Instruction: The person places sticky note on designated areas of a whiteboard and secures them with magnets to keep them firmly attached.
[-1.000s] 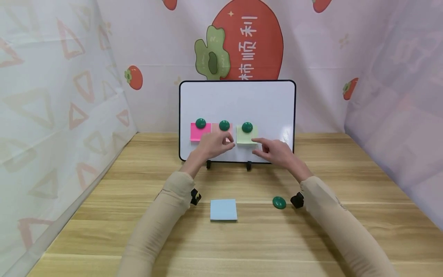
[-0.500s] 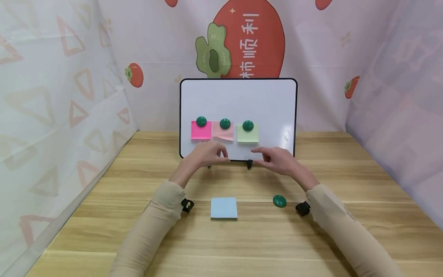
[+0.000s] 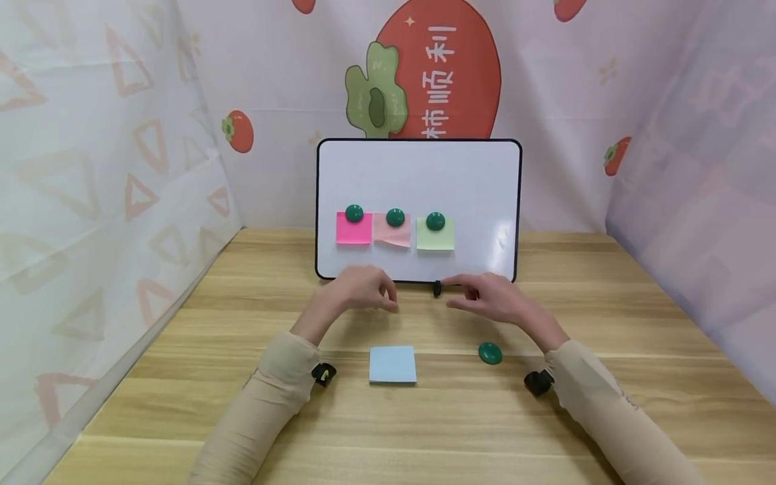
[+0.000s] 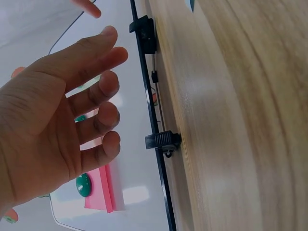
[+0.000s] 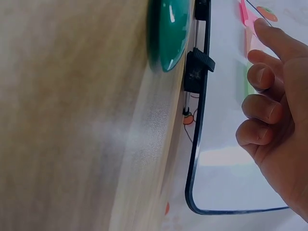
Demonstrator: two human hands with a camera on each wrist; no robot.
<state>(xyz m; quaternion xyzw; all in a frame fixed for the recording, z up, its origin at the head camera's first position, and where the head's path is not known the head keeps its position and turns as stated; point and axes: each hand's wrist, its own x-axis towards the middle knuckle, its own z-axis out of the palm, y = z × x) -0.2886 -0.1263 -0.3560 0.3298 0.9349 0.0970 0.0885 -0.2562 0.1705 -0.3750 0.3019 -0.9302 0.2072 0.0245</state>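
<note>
Whiteboard [image 3: 418, 182], glossy, round-cornered, upright, long axis sideways; I see left hand [image 3: 358, 291] and right hand [image 3: 494, 298] loosely spread, holding nothing.

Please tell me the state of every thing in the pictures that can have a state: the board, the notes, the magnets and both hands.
Whiteboard: upright on the table, on black feet.
Hot pink note: pinned under a green magnet.
Light pink note: pinned under a green magnet.
Green note: pinned under a green magnet.
Blue note pad: flat on the table, untouched.
Loose green magnet: on the table, untouched.
Left hand: open, holds nothing.
Right hand: open, holds nothing.
</note>
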